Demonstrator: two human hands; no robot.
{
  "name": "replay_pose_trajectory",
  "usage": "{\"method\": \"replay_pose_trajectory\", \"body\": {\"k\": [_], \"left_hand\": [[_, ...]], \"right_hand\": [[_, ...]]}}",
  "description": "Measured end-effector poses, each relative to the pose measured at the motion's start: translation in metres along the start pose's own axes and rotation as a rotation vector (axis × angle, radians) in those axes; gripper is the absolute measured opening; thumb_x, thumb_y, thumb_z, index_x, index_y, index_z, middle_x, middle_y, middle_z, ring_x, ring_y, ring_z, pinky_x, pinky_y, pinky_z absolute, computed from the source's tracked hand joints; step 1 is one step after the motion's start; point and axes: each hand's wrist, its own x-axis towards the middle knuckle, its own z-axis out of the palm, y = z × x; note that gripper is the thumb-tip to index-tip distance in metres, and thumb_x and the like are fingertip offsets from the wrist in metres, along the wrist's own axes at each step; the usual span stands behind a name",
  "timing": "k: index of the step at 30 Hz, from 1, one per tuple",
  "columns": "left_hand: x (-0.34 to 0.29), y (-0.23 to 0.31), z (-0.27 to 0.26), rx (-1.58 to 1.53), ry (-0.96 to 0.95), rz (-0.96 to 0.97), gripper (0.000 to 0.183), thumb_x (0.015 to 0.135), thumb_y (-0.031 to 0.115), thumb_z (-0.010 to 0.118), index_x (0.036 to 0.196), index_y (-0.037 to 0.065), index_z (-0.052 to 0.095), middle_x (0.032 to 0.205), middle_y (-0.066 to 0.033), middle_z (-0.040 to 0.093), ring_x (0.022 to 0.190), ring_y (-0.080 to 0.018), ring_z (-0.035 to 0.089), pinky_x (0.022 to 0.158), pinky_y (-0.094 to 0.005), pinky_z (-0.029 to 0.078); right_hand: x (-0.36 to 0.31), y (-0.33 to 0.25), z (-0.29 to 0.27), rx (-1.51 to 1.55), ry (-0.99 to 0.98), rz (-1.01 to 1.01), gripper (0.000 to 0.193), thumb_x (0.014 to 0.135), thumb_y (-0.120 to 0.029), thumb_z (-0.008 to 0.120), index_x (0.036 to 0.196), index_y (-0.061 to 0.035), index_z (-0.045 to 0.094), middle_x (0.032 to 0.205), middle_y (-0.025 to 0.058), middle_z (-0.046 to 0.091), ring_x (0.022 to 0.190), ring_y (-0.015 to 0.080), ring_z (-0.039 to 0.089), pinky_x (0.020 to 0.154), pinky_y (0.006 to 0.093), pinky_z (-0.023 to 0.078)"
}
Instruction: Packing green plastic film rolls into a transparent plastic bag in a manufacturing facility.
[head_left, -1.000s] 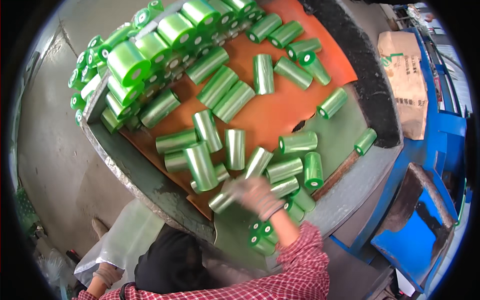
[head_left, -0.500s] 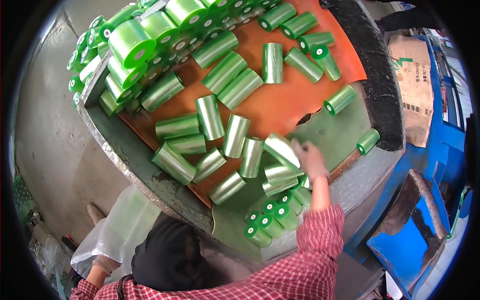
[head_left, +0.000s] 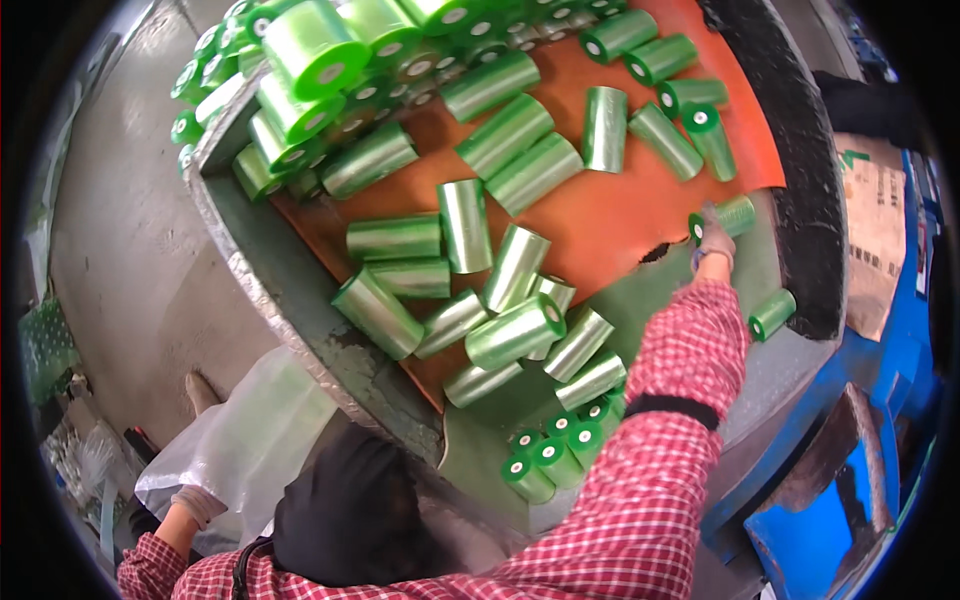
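Note:
My gloved right hand (head_left: 714, 240) reaches far over the tray and is closed over a roll of green film (head_left: 738, 216) on its right side; the fingers are partly blurred. At lower left, my gloved left hand (head_left: 199, 506) grips a clear plastic bag (head_left: 250, 440). One shiny green roll (head_left: 515, 331) rests tilted across other rolls in the middle. Several small rolls (head_left: 553, 460) stand upright at the near edge below my right arm. More rolls lie scattered on their sides, among them a green roll (head_left: 772, 315) near the right wall.
The tray has a metal left rim (head_left: 255, 285), a dark right wall (head_left: 800, 140) and an orange lining sheet (head_left: 590, 225) with a torn hole. A heap of green rolls (head_left: 310, 50) rises at the far left. A paper sack (head_left: 872, 240) and blue metalwork (head_left: 810, 530) stand outside, right.
My right hand has let go of a roll, which now lies farther left on others, and has moved right and away to another roll. My left hand keeps the bag. The view has shifted.

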Motion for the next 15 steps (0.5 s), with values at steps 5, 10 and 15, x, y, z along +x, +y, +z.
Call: {"method": "replay_pose_trajectory", "body": {"k": [5, 10, 15], "left_hand": [[-0.049, 0.006, 0.002, -0.033, 0.123, -0.076, 0.032, 0.083, 0.021, 0.049, 0.106, 0.001, 0.058, 0.104, -0.0204, 0.058, 0.097, -0.0335, 0.055, 0.087, -0.0394, 0.042], [-0.063, 0.015, 0.015, -0.336, 0.296, 0.223, 0.036, 0.087, 0.027, 0.042, 0.11, 0.002, 0.053, 0.1, -0.0235, 0.057, 0.094, -0.0385, 0.054, 0.085, -0.0437, 0.042], [-0.127, 0.003, 0.017, -0.222, 0.148, 0.375, 0.063, 0.08, 0.049, 0.053, 0.122, 0.003, 0.044, 0.11, -0.0235, 0.055, 0.101, -0.0362, 0.054, 0.087, -0.0387, 0.043]], "right_hand": [[-0.183, -0.008, -0.041, 1.67, -0.975, 0.406, 0.042, 0.077, -0.046, 0.056, 0.097, -0.0081, 0.053, 0.075, 0.0058, 0.054, 0.066, 0.0179, 0.054, 0.055, 0.0267, 0.048], [-0.343, 0.048, -0.114, 1.896, -1.694, -0.016, 0.088, 0.074, -0.05, 0.064, 0.137, -0.0058, 0.022, 0.112, 0.0118, 0.046, 0.092, 0.0262, 0.05, 0.076, 0.0403, 0.047], [-0.452, 0.014, -0.217, 1.415, -1.975, -0.218, 0.097, 0.071, -0.055, 0.065, 0.137, -0.004, 0.015, 0.099, 0.009, 0.047, 0.082, 0.0211, 0.05, 0.07, 0.0353, 0.049]]}}
